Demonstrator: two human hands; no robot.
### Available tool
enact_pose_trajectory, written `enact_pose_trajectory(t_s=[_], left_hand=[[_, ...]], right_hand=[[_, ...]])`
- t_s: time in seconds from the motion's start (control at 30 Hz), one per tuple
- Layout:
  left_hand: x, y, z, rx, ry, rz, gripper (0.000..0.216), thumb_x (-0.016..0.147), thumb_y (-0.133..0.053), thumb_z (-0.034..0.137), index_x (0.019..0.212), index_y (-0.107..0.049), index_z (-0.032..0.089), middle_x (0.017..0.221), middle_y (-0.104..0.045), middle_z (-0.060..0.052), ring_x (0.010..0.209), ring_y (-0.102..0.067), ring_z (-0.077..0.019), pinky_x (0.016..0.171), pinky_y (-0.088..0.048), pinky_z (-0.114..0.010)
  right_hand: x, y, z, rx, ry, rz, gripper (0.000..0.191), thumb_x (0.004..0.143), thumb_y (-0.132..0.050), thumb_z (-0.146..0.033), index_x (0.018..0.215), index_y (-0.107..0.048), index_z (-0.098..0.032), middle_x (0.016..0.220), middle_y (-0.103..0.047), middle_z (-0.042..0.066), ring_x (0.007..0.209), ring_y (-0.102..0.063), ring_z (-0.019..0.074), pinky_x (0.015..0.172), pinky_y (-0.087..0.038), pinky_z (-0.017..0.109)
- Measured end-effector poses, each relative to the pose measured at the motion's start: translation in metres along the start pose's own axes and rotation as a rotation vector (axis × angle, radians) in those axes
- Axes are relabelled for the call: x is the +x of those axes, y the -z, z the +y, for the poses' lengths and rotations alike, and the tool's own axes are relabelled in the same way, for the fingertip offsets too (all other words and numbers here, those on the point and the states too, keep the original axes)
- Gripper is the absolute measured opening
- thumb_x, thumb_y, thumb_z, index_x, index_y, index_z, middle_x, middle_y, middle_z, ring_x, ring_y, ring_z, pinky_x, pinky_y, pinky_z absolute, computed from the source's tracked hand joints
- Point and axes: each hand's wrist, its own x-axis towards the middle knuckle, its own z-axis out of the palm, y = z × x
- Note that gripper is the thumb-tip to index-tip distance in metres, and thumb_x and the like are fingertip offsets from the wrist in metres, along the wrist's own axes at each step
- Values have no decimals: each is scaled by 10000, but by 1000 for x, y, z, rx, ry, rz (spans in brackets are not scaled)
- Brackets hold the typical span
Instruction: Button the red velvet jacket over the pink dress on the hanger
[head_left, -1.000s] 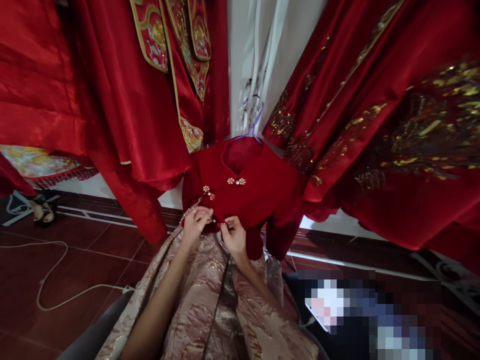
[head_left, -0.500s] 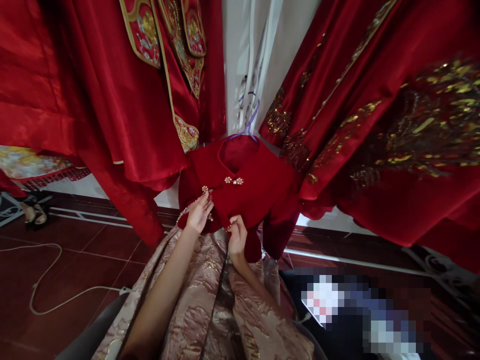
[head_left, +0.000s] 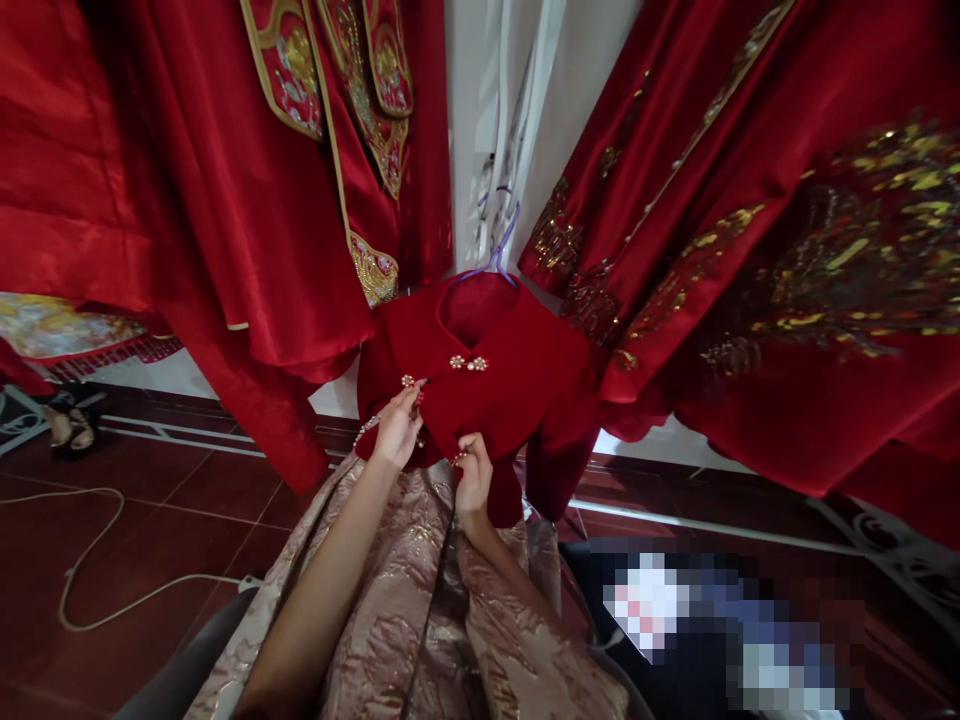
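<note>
A dark red jacket (head_left: 510, 350) hangs in front of me on a purple hanger (head_left: 501, 245). One jewelled clasp (head_left: 469, 364) near its neckline is fastened. My left hand (head_left: 399, 425) pinches the jacket's left-hand front edge, close to a flower-shaped ornament (head_left: 407, 381). Lower down, my right hand (head_left: 474, 475) is closed on the other front edge, with a small beaded clasp piece at its fingertips. The two edges lie apart between my hands. A pinkish brocade cloth (head_left: 397, 560) with a metallic sheen spreads below the jacket and under my forearms.
Red gowns with gold embroidery (head_left: 300, 80) hang at the left, and sequinned red gowns (head_left: 885, 230) at the right. A white cable (head_left: 120, 510) runs over the tiled floor (head_left: 187, 480). At lower right is a blurred-out screen (head_left: 645, 605). A sandalled foot (head_left: 67, 430) shows far left.
My left fingers have shifted very slightly at the jacket edge, and the ornament beside them has moved a little left. My right hand stays almost in place.
</note>
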Motion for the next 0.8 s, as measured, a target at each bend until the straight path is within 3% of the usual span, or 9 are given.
enact_pose_trajectory(t_s=[0.07,0.13,0.3,0.43,0.5,0.57,0.7,0.8], left_hand=[[-5,-7,9,68,37,-169,389,804,-584,502,960,-679,158,947,-700,-74,877,-644,-158,799,-485,-268],[-7,-14,21,263,-69,-324,504,852,-452,583,966,-677,147,921,-688,-86,887,-639,-179,795,-494,-286],[3,-31,48,1070,-735,-411,323,892,-496,418,1147,-605,253,1024,-596,-53,924,-565,-157,793,-485,-280],[17,-43,57,1540,-1049,-477,290,913,-461,373,1157,-582,273,1040,-527,-66,953,-504,-180,713,-490,-287],[22,-48,61,1628,-1158,-493,245,909,-471,343,1090,-598,235,1032,-530,-71,947,-493,-188,752,-489,-323],[25,-53,66,1668,-1256,-536,192,907,-479,297,1023,-603,207,1040,-549,-68,973,-491,-192,893,-452,-406],[29,-59,73,1729,-1397,-655,165,918,-432,203,977,-585,184,989,-588,-42,995,-507,-169,1101,-267,-505],[33,-62,75,1812,-1491,-755,211,923,-391,152,997,-583,199,920,-596,-19,939,-522,-146,1119,-262,-492]], right_hand=[[0,1,0,-3,-6,13,68,777,-339,-253,787,-399,-222,654,-377,-37,572,-355,126,571,-310,255],[0,1,2,-5,-2,27,70,775,-322,-257,779,-386,-227,667,-364,-29,590,-351,137,581,-307,266],[3,1,10,2,3,26,58,725,-340,-289,738,-357,-236,662,-362,-10,593,-364,166,573,-303,298],[2,4,5,1,3,-4,62,725,-365,-303,741,-386,-246,651,-376,-3,593,-389,194,569,-314,319],[0,5,0,-9,0,-14,66,748,-361,-300,753,-407,-252,662,-391,1,605,-404,205,575,-326,327],[0,5,-5,-17,1,4,73,772,-351,-288,777,-418,-258,702,-412,7,643,-421,213,598,-346,332],[2,5,-12,-31,121,204,77,797,-353,-259,815,-428,-251,837,-458,30,774,-453,213,695,-391,345],[10,8,-23,-57,279,323,69,824,-379,-251,806,-442,-229,870,-476,38,815,-471,196,744,-404,355]])
